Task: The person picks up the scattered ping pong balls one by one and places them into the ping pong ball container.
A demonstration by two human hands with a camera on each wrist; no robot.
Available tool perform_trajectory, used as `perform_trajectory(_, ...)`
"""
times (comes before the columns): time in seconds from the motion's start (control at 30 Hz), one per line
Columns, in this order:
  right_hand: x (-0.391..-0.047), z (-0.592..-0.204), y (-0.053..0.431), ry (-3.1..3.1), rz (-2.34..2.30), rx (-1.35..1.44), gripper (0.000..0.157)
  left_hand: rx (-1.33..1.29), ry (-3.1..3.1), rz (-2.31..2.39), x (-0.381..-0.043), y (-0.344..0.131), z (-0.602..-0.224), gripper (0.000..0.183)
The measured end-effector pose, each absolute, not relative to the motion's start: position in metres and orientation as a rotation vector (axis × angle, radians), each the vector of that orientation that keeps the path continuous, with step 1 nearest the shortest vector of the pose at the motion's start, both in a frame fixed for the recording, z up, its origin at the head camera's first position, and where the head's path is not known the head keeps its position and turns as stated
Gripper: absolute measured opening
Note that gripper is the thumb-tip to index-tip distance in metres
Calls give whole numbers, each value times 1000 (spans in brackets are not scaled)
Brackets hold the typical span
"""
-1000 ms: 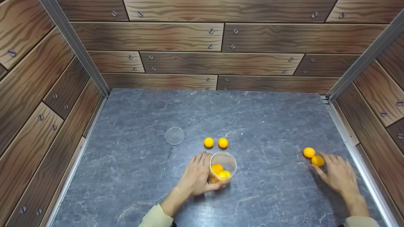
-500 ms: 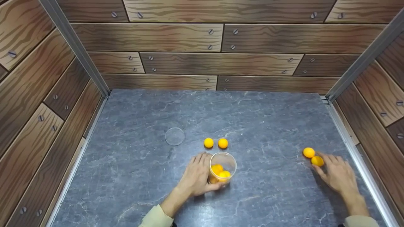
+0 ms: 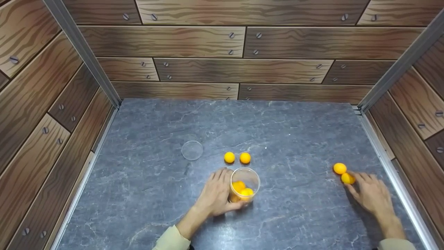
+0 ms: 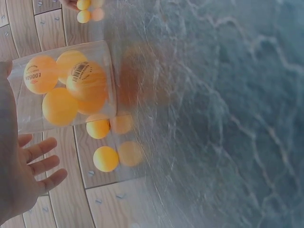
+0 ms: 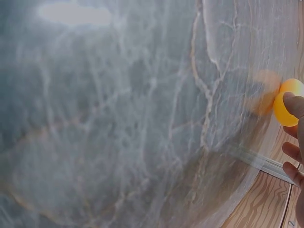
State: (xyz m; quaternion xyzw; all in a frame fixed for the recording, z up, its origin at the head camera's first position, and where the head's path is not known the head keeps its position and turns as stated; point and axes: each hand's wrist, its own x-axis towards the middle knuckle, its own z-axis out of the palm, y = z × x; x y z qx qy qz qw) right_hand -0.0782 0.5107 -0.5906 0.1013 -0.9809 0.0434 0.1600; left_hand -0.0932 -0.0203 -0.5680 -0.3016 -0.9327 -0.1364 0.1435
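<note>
My left hand holds a clear plastic cup upright on the table, thumb on the near side and fingers on the far side. Several orange table tennis balls lie inside the cup, two with printing on them. At the right, my right hand has its thumb and index finger at an orange table tennis ball on the table. A second table tennis ball touches that one on its far left side. In the right wrist view, the thumb partly covers the ball.
Two more table tennis balls sit side by side beyond the cup. A flat clear round lid lies to their left. Wood-patterned walls with metal corner posts border the grey marbled table at the back and sides.
The ball at my right hand has shifted slightly left and toward me, and the index fingertip now overlaps its edge. My left hand and the cup have not visibly moved.
</note>
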Motion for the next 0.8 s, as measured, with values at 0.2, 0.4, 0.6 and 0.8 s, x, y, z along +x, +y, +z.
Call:
perform_trajectory(0.2,-77,-590,508,-2797,132,290,50,-873,-2687,-400,-93,-21,-567,98)
perform_trajectory(0.4,-74,-590,505,-2755,131,331,53,-880,-2652,-408,-93,-20,-568,97)
perform_trajectory(0.6,-72,-585,500,-2709,138,370,55,-887,-2651,-419,-93,-20,-569,98)
perform_trajectory(0.8,-71,-580,493,-2676,141,410,55,-882,-2666,-410,-93,-21,-568,98)
